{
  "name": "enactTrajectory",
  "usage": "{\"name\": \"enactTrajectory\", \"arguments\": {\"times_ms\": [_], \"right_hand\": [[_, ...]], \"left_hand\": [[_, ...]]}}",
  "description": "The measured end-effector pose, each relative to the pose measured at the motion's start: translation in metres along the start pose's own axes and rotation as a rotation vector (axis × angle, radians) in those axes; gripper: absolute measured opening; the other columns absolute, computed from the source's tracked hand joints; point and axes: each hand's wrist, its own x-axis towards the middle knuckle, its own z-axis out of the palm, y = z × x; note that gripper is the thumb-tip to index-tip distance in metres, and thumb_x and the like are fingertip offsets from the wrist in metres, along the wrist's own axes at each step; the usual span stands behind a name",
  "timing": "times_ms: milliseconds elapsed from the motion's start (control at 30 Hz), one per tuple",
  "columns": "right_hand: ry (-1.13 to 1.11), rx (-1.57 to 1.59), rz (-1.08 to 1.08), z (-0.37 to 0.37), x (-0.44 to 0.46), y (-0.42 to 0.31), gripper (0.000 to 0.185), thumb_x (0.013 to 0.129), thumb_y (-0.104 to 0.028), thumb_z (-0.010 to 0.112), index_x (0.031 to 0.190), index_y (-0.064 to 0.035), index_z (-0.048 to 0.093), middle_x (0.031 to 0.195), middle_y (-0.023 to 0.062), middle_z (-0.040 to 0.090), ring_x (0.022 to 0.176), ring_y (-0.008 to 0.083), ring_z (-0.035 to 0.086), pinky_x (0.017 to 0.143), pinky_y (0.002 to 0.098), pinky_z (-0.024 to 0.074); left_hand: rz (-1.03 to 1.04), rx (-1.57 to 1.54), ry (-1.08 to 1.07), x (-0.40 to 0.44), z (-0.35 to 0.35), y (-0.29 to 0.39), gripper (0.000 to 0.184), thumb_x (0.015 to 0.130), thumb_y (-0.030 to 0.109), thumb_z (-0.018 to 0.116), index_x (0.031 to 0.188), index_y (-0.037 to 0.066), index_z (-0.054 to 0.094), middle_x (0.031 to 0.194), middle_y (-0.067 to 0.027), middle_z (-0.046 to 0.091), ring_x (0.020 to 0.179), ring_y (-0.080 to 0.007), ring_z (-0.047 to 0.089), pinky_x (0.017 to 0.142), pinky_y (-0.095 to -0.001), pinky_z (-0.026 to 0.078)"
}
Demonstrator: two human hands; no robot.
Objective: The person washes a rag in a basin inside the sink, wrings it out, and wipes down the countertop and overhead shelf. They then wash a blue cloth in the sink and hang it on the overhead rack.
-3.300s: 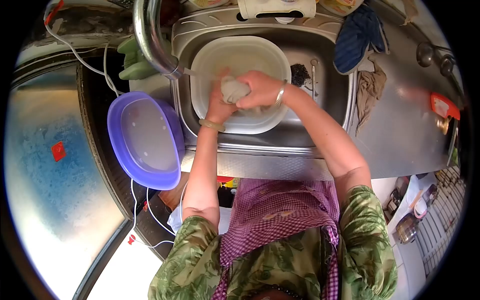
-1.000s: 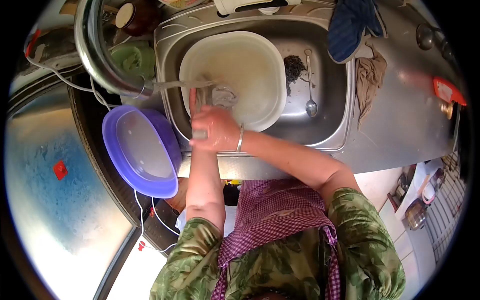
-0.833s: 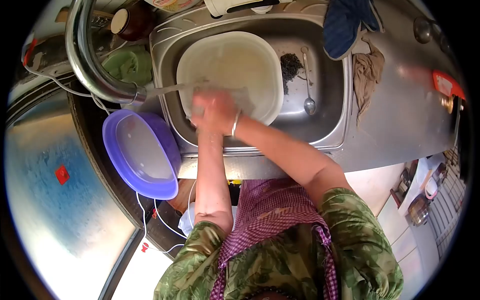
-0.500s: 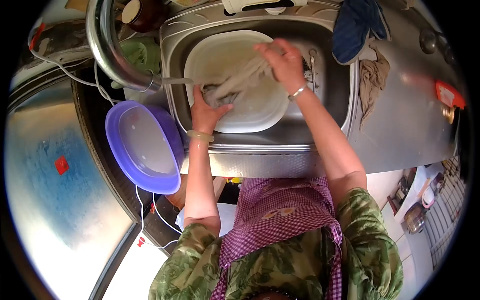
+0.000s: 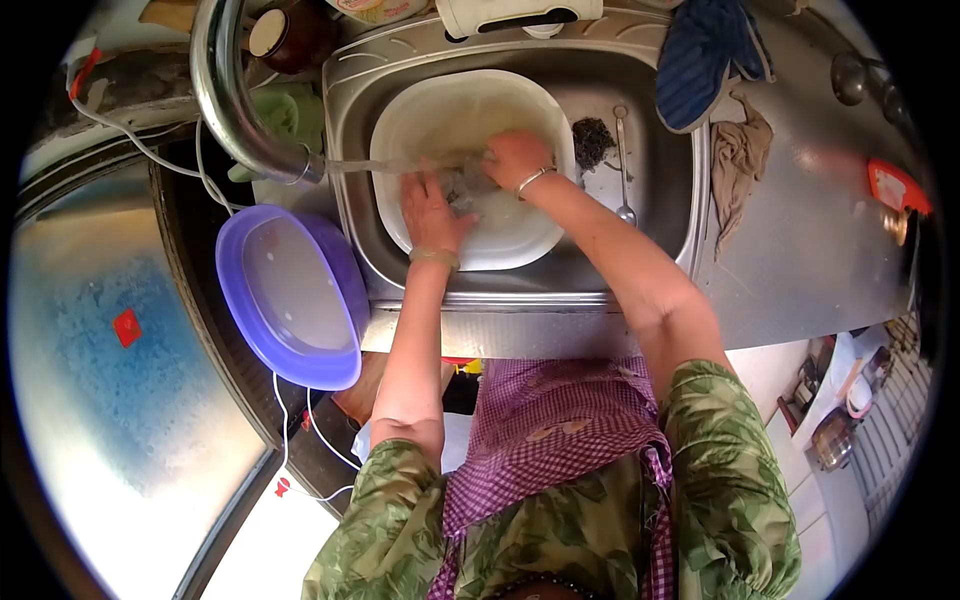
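Note:
A white basin (image 5: pixel 525 235) holding cloudy water sits in the steel sink. In it, a limp, pale grey, cloth-like wet thing (image 5: pixel 457 188) lies between my hands, partly under water. My left hand (image 5: pixel 436 212) rests against its near left side with fingers stretched and thumb apart. My right hand (image 5: pixel 520 160) is closed on its far right end, and the fingertips are partly hidden. Water (image 5: pixel 365 166) streams from the faucet (image 5: pixel 215 95) into the basin, past my left fingertips.
Right of the basin in the sink (image 5: pixel 668 190) are a dark clump (image 5: pixel 593 142) and a long-handled spoon (image 5: pixel 623 170). A blue cloth mitt (image 5: pixel 700 65) and a brown rag (image 5: pixel 738 165) lie by the right rim. A purple tub (image 5: pixel 350 320) stands at the left, near white cords (image 5: pixel 140 142).
My right hand has moved down and left into the basin, bringing the stretched pale thing down with it. My left hand has shifted slightly right. The dark clump and spoon now show more fully.

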Motion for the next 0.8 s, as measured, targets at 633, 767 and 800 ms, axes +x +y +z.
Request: {"name": "enactTrajectory", "arguments": {"times_ms": [633, 767, 800], "right_hand": [[0.155, 0.059, -0.18, -0.079, -0.019, 0.006, 0.049, 0.077, -0.021, 0.073, 0.123, -0.0105, 0.062, 0.128, 0.0147, 0.056, 0.118, 0.0321, 0.05, 0.1, 0.0407, 0.0434], [0.008, 0.293, -0.268, -0.023, -0.024, 0.004, 0.068, 0.07, -0.024, 0.08, 0.133, -0.013, 0.055, 0.141, 0.0154, 0.047, 0.128, 0.0352, 0.045, 0.109, 0.0425, 0.037], [0.011, 0.341, -0.295, -0.021, -0.03, -0.003, 0.07, 0.069, -0.024, 0.081, 0.133, -0.0133, 0.055, 0.141, 0.0151, 0.047, 0.129, 0.0352, 0.044, 0.109, 0.0419, 0.037]], "left_hand": [[-0.277, -0.309, 0.424, -0.007, -0.037, -0.019, 0.043, 0.063, 0.001, 0.073, 0.104, -0.002, 0.059, 0.099, -0.0152, 0.066, 0.09, -0.0324, 0.064, 0.085, -0.0387, 0.051], [-0.358, -0.471, 0.153, -0.007, -0.054, 0.015, 0.039, 0.064, -0.006, 0.068, 0.102, -0.002, 0.058, 0.097, -0.0129, 0.066, 0.092, -0.0283, 0.065, 0.087, -0.0349, 0.05], [-0.31, -0.738, 0.195, -0.014, -0.058, 0.02, 0.04, 0.065, -0.007, 0.066, 0.104, -0.002, 0.058, 0.098, -0.0119, 0.066, 0.093, -0.0266, 0.065, 0.086, -0.0343, 0.05]]}}
